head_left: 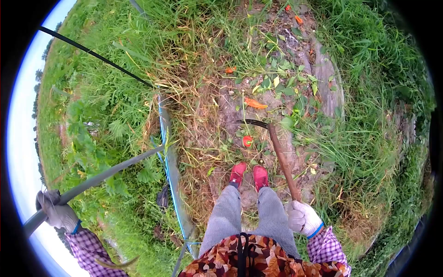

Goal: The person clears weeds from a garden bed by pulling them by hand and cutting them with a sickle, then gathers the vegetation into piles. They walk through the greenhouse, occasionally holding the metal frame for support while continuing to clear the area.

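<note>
My right hand [303,218], in a pale work glove, is closed round the lower end of a sickle's brown wooden handle [283,161]. The sickle's dark curved blade [254,122] points left, just over the ground in front of my feet. Out to the left, my left hand [57,211], gloved too, grips a grey pole [115,170] that slants up from beside the path. A red pepper [248,141] lies below the blade, and a long orange pepper [255,103] lies beyond it.
More orange peppers [230,69] lie farther up the dirt strip among cut leaves. Blue cord [162,124] runs along the left side, near a dark pole [97,55]. Tall grass [369,60] borders the right. My red shoes [260,176] stand on the soil.
</note>
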{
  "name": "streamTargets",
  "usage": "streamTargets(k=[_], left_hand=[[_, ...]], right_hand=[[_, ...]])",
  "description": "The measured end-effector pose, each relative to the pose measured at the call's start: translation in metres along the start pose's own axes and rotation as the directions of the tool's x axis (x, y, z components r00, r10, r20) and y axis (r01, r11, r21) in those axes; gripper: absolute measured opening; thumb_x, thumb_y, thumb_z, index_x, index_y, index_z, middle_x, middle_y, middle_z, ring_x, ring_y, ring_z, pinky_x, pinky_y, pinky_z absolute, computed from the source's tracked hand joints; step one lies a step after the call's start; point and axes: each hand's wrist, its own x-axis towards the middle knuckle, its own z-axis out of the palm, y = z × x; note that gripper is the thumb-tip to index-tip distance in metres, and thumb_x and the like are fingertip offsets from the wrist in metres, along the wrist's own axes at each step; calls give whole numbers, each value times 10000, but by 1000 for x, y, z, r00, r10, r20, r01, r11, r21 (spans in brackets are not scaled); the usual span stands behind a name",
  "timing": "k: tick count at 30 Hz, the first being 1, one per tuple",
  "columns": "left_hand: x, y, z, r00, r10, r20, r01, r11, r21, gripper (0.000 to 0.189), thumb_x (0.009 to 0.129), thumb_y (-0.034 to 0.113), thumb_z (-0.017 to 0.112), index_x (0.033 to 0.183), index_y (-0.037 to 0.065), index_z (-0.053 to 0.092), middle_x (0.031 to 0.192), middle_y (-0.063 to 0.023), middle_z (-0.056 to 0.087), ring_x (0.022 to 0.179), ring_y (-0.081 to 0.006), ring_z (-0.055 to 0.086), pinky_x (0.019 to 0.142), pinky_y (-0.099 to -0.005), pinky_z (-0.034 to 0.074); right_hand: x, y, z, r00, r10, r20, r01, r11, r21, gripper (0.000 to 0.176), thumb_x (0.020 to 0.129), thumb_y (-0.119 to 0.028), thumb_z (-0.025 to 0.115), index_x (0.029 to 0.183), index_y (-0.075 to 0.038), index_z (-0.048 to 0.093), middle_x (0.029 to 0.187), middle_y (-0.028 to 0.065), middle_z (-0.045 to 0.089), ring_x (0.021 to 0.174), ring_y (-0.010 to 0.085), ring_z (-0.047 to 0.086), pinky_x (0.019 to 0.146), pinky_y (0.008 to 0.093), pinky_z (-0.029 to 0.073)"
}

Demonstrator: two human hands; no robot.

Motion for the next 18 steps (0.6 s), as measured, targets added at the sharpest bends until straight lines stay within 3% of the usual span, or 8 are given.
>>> streamTargets(k=[6, 8, 10, 12, 13, 14, 17, 18], left_hand=[[-15, -28, -2, 999, -4, 33, -1, 987, 158, 263, 904, 184, 607, 683, 50, 559, 586, -41, 542, 564, -134, 514, 555, -288, 418], [-48, -55, 11, 968, -214, -129, 239, 943, 230, 157, 904, 197, 628, 940, 46, 606, 734, -88, 646, 667, -149, 612, 691, -293, 539], [-98, -65, 28, 861, -490, -140, 507, 797, 327, 318, 914, 170, 624, 1171, 6, 532, 1179, -173, 589, 1063, -241, 590, 1002, -360, 487], [-149, -74, 29, 716, -696, 50, 572, 626, 529, 396, 893, 140, 626, 1244, 17, 490, 1240, -181, 571, 1117, -267, 568, 1019, -399, 446], [-180, -113, 16, 527, -841, 120, 688, 505, 521, 467, 873, 126, 627, 1291, 5, 458, 1225, -176, 574, 1063, -257, 588, 935, -392, 493], [-203, -111, 19, 233, -958, 167, 771, 287, 569, 461, 895, 154, 593, 1306, 0, 455, 1037, -128, 596, 711, -168, 574, 624, -338, 535], [-268, -126, 24, -170, -965, 200, 844, -38, 535, 232, 912, 73, 513, 1143, 50, 524, 833, -52, 550, 632, -149, 537, 495, -255, 450], [-288, -152, 16, -317, -857, 407, 910, -154, 386, 79, 912, 55, 495, 988, 69, 505, 715, -14, 477, 510, -116, 435, 412, -256, 338]], right_hand=[[-45, 40, 56, 998, 44, 51, -29, 962, -270, 235, 960, -272, 571, 883, -72, 476, 574, -56, 410, 425, 73, 389, 398, 265, 345], [-61, 52, 71, 999, 38, 37, -23, 943, -332, 204, 962, -253, 571, 896, -86, 474, 565, -52, 407, 419, 78, 384, 398, 265, 338], [-72, 60, 85, 999, 37, 5, -33, 928, -371, 179, 960, -226, 574, 901, -97, 465, 557, -44, 405, 411, 85, 372, 400, 264, 327], [-80, 67, 89, 1000, -2, 9, 5, 914, -406, 184, 957, -229, 578, 896, -99, 462, 557, -44, 405, 411, 86, 372, 401, 264, 328], [-84, 69, 90, 1000, -24, 9, 25, 898, -440, 190, 954, -232, 583, 892, -101, 460, 557, -43, 406, 410, 87, 373, 403, 263, 329], [-91, 73, 97, 998, -55, -7, 47, 910, -412, 185, 938, -204, 594, 921, -57, 482, 561, -28, 429, 434, 80, 388, 396, 228, 296], [-104, 79, 108, 993, -111, -35, 82, 880, -467, 193, 928, -195, 608, 953, -50, 483, 568, -24, 432, 434, 71, 378, 390, 218, 286], [-110, 82, 118, 990, -119, -73, 69, 872, -484, 236, 906, -220, 639, 942, -43, 486, 577, -24, 435, 437, 57, 370, 380, 197, 274]])
